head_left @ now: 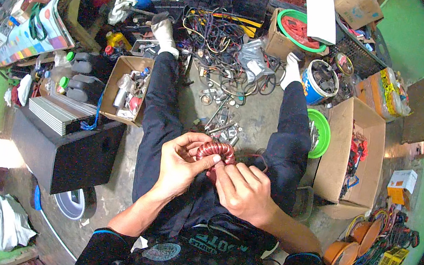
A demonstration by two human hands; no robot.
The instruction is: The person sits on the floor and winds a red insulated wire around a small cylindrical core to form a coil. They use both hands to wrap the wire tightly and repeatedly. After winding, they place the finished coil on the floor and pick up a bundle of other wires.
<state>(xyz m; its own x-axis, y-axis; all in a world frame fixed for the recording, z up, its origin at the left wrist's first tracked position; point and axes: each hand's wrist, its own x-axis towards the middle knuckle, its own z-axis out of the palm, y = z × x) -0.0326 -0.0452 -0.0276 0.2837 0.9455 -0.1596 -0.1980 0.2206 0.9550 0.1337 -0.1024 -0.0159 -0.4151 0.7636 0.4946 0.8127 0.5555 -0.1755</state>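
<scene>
A ring-shaped coil wound with copper-coloured wire is held above my lap, between my legs. My left hand grips it from the left, with the thumb across its lower front. My right hand is closed at the coil's lower right, fingertips against it; exactly what they pinch is partly hidden. A thin loose wire runs out to the right of the coil. Just beyond, small metal parts and tools lie scattered on the floor.
Tangled cables lie between my socked feet. A box of parts and black speaker-like cabinet stand left. At right are a green basin, large cardboard box, paint bucket and orange bowls. Clutter lines the walls.
</scene>
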